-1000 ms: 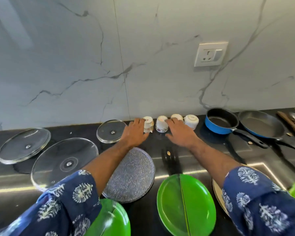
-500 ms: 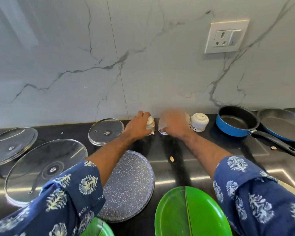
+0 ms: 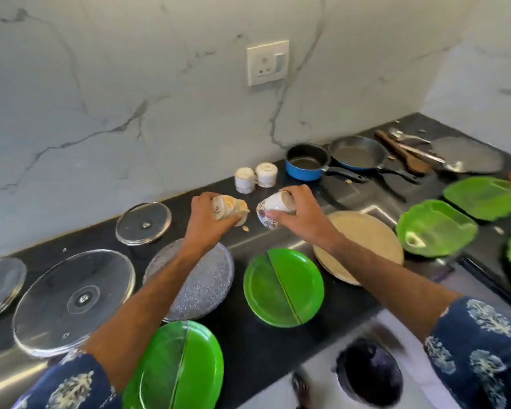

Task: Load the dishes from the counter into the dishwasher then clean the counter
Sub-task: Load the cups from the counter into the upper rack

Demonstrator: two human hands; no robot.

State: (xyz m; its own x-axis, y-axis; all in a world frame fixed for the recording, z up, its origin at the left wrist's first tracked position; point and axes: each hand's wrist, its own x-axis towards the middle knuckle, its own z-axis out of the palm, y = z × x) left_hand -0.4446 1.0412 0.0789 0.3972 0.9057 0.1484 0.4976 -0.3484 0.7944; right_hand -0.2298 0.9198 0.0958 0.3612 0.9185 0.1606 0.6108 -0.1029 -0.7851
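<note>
My left hand (image 3: 207,222) grips a small white cup (image 3: 229,211) lying on its side, lifted off the black counter (image 3: 248,329). My right hand (image 3: 298,214) grips a white floral cup (image 3: 270,209), tilted, also raised above the counter. Two more white cups (image 3: 255,178) stand upside down by the marble wall. Green plates (image 3: 283,286) (image 3: 177,367), a speckled grey plate (image 3: 202,278), a beige plate (image 3: 363,240) and glass lids (image 3: 74,301) (image 3: 143,222) lie on the counter.
A blue saucepan (image 3: 306,162), a frying pan (image 3: 359,153), wooden and metal utensils (image 3: 407,152) and a flat pan (image 3: 469,154) sit at the back right. Leaf-shaped green dishes (image 3: 435,228) (image 3: 484,197) lie right. A dark round object (image 3: 369,376) is below the counter edge.
Both hands closed on a cup each at the wall and lifted them toward me. The view swung left and back, so the right end of the counter shows.
</note>
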